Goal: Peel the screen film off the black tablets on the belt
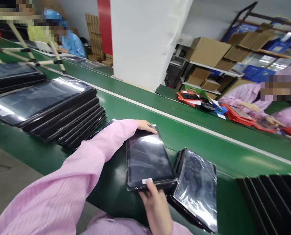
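A black tablet-like panel with glossy film on its face is in front of me, apparently on top of one or more similar panels. My left hand grips its far edge, fingers lying over the corner. At the near edge my right hand pinches it, with the thumb by a small white label and the other fingers underneath. Close by on the right lies a small stack of panels in clear wrinkled film. What lies under the held panel is mostly hidden.
A tall, fanned stack of black panels stands on the left of the green bench. More black panels lean in a row at the right. Across the white line, a pink-sleeved person handles red items.
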Action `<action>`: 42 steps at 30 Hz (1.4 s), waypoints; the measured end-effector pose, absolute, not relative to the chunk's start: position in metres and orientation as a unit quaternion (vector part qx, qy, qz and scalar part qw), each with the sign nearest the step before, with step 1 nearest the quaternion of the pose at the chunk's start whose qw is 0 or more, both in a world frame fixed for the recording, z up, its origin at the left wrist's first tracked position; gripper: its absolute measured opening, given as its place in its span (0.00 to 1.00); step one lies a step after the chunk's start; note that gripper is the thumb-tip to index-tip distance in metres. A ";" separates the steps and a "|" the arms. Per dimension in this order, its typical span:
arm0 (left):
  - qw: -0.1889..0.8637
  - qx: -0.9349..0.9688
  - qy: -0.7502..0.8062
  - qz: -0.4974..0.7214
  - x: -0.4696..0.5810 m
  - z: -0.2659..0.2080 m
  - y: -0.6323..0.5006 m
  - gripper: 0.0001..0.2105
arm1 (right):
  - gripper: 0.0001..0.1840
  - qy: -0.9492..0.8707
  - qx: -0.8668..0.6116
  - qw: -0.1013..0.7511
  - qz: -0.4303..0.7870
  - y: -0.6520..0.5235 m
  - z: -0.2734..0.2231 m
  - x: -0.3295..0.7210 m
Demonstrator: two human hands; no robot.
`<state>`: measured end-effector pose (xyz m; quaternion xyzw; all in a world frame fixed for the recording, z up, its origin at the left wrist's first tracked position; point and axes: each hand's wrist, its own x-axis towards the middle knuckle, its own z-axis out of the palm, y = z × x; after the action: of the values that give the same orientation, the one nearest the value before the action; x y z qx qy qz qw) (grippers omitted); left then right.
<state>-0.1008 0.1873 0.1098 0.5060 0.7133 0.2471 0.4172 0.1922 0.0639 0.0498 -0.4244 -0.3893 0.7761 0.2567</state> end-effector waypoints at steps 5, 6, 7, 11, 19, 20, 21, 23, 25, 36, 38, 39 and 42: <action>0.409 0.593 0.691 0.065 -0.079 0.106 0.236 0.33 | 0.35 -0.332 -0.396 0.127 0.847 0.043 0.043 0.159; 0.404 0.606 0.684 0.041 -0.070 0.104 0.242 0.33 | 0.37 -0.340 -0.386 0.096 0.852 0.043 0.042 0.157; 0.399 0.618 0.677 0.020 -0.062 0.102 0.246 0.34 | 0.37 -0.353 -0.370 0.060 0.857 0.045 0.043 0.155; 0.380 0.649 0.658 -0.031 -0.043 0.090 0.246 0.33 | 0.32 -0.455 -0.297 -0.028 0.839 0.064 0.052 0.167; 0.273 0.671 0.687 0.055 -0.052 0.070 0.212 0.33 | 0.44 -0.722 -0.341 0.220 0.560 0.101 0.014 0.239; 0.256 0.674 0.689 0.065 -0.049 0.068 0.211 0.32 | 0.53 -0.773 -0.332 0.226 0.491 0.095 0.002 0.239; 0.240 0.678 0.691 0.072 -0.044 0.066 0.210 0.31 | 0.62 -0.812 -0.324 0.221 0.432 0.089 -0.011 0.236; 0.207 0.686 0.693 0.081 -0.036 0.061 0.208 0.30 | 0.70 -0.849 -0.317 0.211 0.367 0.076 -0.032 0.225; 0.177 0.693 0.693 0.086 -0.030 0.056 0.206 0.28 | 0.72 -0.861 -0.304 0.218 0.345 0.070 -0.045 0.214; 0.129 0.670 0.721 0.124 -0.040 0.038 0.201 0.22 | 0.72 -0.863 -0.270 0.171 0.392 0.099 -0.043 0.210; 0.132 0.660 0.728 0.131 -0.042 0.038 0.205 0.23 | 0.68 -0.856 -0.282 0.162 0.402 0.095 -0.035 0.209; 0.133 0.655 0.731 0.134 -0.043 0.038 0.206 0.23 | 0.66 -0.853 -0.285 0.157 0.409 0.091 -0.028 0.213; 0.131 0.648 0.736 0.146 -0.037 0.046 0.203 0.23 | 0.58 -0.850 -0.252 0.132 0.443 0.088 0.008 0.245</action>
<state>-0.0372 0.2030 0.0457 0.6478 0.7362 0.1457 0.1307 0.2446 0.0883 0.0082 -0.2525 -0.8503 0.4427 0.1315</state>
